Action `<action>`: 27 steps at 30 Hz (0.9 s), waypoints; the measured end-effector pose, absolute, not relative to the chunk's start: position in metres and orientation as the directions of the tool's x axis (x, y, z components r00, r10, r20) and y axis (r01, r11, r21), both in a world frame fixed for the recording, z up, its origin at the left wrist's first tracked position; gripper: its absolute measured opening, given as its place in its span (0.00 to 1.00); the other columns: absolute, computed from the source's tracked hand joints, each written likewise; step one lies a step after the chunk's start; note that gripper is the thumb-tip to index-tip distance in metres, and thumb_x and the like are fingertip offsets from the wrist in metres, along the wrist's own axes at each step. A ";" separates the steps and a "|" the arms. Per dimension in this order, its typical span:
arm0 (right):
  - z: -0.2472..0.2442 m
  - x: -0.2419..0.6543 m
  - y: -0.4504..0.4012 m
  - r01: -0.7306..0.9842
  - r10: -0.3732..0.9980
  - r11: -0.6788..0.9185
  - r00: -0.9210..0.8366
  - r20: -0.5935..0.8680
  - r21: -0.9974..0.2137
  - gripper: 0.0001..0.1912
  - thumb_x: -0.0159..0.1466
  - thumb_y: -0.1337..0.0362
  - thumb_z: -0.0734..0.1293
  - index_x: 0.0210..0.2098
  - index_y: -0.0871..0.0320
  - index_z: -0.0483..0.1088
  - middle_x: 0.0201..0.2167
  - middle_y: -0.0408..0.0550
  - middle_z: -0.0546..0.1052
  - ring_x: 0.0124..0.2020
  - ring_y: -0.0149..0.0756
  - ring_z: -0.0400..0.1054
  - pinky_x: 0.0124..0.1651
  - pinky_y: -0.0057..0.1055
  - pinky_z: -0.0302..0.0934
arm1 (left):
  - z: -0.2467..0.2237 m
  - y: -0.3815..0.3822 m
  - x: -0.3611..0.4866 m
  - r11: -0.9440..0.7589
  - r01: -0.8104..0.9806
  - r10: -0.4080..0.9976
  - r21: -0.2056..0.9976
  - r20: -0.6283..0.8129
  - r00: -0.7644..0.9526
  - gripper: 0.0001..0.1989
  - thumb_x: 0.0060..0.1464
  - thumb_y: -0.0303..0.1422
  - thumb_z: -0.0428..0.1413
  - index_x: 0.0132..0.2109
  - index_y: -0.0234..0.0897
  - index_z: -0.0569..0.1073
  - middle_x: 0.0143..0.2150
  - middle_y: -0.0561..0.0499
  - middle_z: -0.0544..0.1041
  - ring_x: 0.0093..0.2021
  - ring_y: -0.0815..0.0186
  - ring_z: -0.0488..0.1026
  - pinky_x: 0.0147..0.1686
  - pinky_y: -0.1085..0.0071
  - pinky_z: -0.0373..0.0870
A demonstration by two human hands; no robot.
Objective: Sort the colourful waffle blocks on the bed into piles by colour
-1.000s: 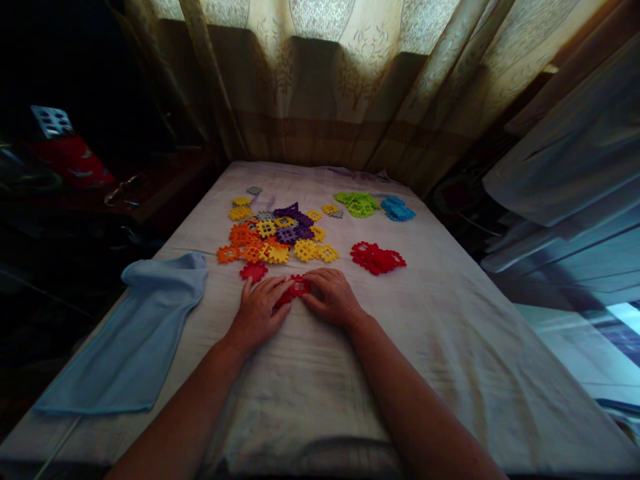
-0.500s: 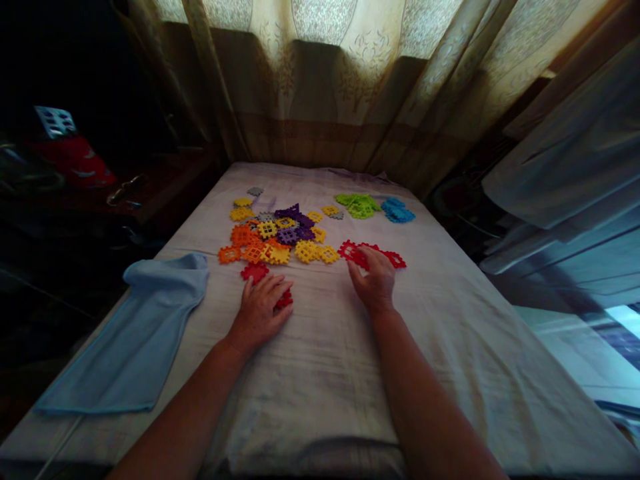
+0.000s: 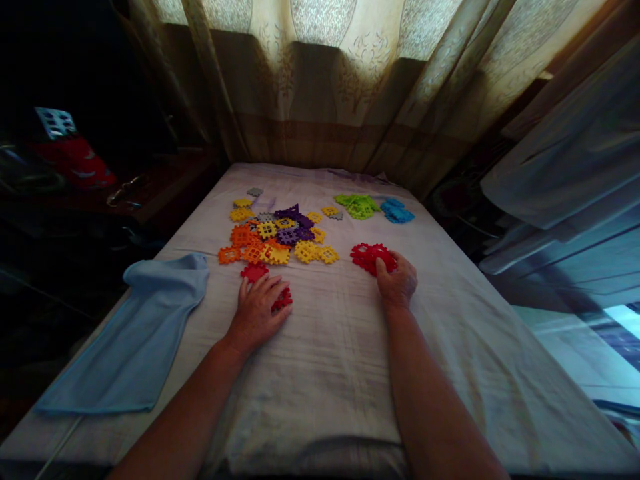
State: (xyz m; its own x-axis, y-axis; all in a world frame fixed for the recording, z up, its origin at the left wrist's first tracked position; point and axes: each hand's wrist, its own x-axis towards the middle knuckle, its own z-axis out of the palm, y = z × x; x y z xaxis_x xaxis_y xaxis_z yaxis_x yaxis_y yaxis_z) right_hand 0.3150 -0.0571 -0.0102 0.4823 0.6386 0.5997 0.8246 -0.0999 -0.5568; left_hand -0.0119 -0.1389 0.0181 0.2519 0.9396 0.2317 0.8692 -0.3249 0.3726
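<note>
Red pieces with notched edges lie in two places on the cloth-covered desk (image 3: 325, 387). A red pile (image 3: 373, 257) sits a little toward the desk's right edge from its middle. The right hand (image 3: 399, 279) is at that pile's right end, fingers curled partway around it and thumb against its near side; whether it grips any piece, I cannot tell.

The left hand (image 3: 257, 310) rests palm down, left of the middle, fingers loosely spread over a red piece (image 3: 283, 300) that shows at its right side. Another red piece (image 3: 254, 272) lies just beyond its fingertips.

Farther from the near edge is a mixed spread: orange pieces (image 3: 243, 235) on its left side, purple pieces (image 3: 300, 220) in its middle, and yellow pieces (image 3: 307, 251) at its near right. A grey piece (image 3: 255, 192) lies toward the far left corner. Toward the far right corner are a lime green pile (image 3: 359, 206) and, just beside it, a blue pile (image 3: 398, 210). A light blue cloth (image 3: 145, 340) lies along the left edge, reaching toward the near left corner.
</note>
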 end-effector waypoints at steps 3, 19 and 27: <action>-0.012 0.314 -0.056 0.849 0.637 -0.072 0.444 0.630 -0.524 0.22 0.59 0.54 0.64 0.47 0.62 0.75 0.45 0.60 0.79 0.49 0.51 0.70 0.55 0.49 0.63 | 0.019 -0.139 -0.012 -0.322 0.861 0.942 0.392 0.228 0.248 0.23 0.56 0.37 0.57 0.59 0.43 0.72 0.60 0.45 0.75 0.65 0.48 0.66 0.66 0.38 0.47; 0.010 0.231 -0.083 0.791 0.688 0.506 -0.131 0.714 -0.343 0.10 0.66 0.65 0.62 0.37 0.55 0.77 0.36 0.51 0.82 0.40 0.40 0.74 0.49 0.38 0.66 | 0.019 -0.138 -0.013 -0.361 0.841 0.920 0.403 0.301 0.250 0.25 0.57 0.37 0.56 0.61 0.39 0.70 0.61 0.42 0.74 0.63 0.51 0.68 0.66 0.45 0.54; 0.014 0.212 -0.097 0.754 0.831 0.494 -0.265 0.489 -0.432 0.10 0.66 0.62 0.64 0.40 0.53 0.78 0.37 0.50 0.82 0.39 0.41 0.76 0.46 0.36 0.68 | 0.014 -0.136 -0.015 -0.453 0.788 0.873 0.418 0.388 0.297 0.26 0.58 0.36 0.56 0.62 0.39 0.68 0.61 0.42 0.74 0.62 0.54 0.69 0.63 0.50 0.63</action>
